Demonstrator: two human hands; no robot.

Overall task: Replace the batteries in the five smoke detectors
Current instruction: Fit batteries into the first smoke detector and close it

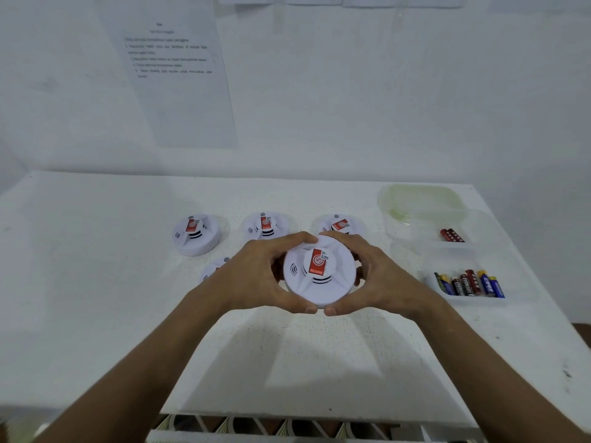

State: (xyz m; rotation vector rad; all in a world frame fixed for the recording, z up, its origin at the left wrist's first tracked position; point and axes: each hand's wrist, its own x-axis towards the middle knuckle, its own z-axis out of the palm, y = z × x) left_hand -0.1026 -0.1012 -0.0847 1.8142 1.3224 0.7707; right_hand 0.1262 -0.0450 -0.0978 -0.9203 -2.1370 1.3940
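Observation:
A round white smoke detector point(319, 276) with a red sticker on its raised centre is held above the white table point(96, 282). My left hand point(256, 276) grips its left rim and my right hand point(374, 276) grips its right rim, thumbs nearly meeting at the near edge. Three more detectors stand in a row behind: left point(195, 235), middle point(265, 225), right point(339, 223), the last partly hidden by my fingers. Another detector point(214, 270) peeks out from behind my left hand.
At the right, a clear tray point(460, 300) holds several mixed batteries point(470, 282). Behind it a clear container point(479, 219) holds red batteries point(452, 235). A greenish clear lid point(419, 199) lies at the back right. A printed sheet point(172, 75) hangs on the wall.

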